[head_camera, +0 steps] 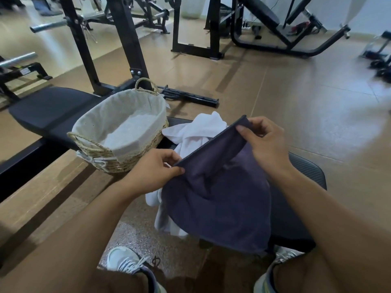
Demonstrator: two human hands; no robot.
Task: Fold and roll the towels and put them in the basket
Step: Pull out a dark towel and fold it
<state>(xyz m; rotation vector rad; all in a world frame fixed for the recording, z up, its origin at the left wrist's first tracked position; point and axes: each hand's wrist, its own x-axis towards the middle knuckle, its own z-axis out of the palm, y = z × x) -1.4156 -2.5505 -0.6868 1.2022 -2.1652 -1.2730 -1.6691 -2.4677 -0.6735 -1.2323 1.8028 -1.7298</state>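
black weight bench [48,111], gym machines [260,24], sneakers [124,261]

A dark purple towel [220,199] hangs stretched above crumpled white towels [196,134], beside an empty cloth-lined wicker basket [135,151].

Two hands [156,168] [264,140], one dark towel [222,199], one white towel [198,132], one basket [135,153], two shoes [124,261] [283,255].

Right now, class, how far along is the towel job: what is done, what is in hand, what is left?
Done: nothing; the basket holds no towels. In hand: the left hand and right hand pinch the dark towel by its top edge, unfolded. Left: fold and roll it, then the white towel underneath.
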